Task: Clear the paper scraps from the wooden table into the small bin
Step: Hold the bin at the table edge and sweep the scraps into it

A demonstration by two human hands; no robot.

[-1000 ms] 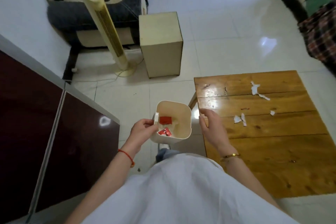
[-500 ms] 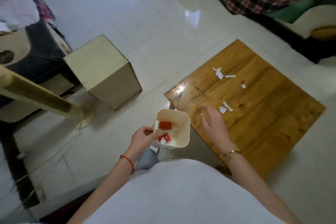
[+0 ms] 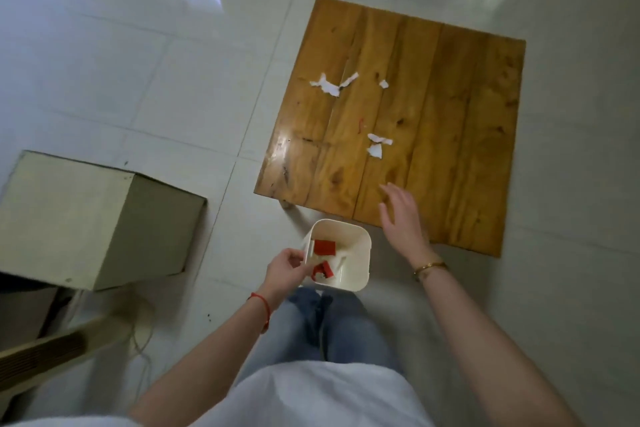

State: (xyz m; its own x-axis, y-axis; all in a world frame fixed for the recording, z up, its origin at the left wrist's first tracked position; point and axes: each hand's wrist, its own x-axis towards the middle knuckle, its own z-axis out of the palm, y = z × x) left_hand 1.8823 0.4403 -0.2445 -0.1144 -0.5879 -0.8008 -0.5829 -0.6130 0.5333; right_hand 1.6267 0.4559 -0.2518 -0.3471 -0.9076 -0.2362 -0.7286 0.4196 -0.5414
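Head view: left hand (image 3: 287, 270) clamps the bin (image 3: 341, 255) rim, steadying it below the table (image 3: 450, 114) edge; right hand (image 3: 401, 215), fingers spread, reaches for scraps (image 3: 375, 146).

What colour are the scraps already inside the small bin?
Mostly red scraps, seen in the head view.

Wooden table (image 3: 433, 107): ahead, right of centre. Paper scraps (image 3: 378, 146) on it, further scraps (image 3: 329, 86) beyond. Small bin (image 3: 360, 260): before the table's near edge, left hand (image 3: 285, 269) at its left rim, right hand (image 3: 401, 215) over the table's near edge. Box (image 3: 86, 218): far left on the floor.
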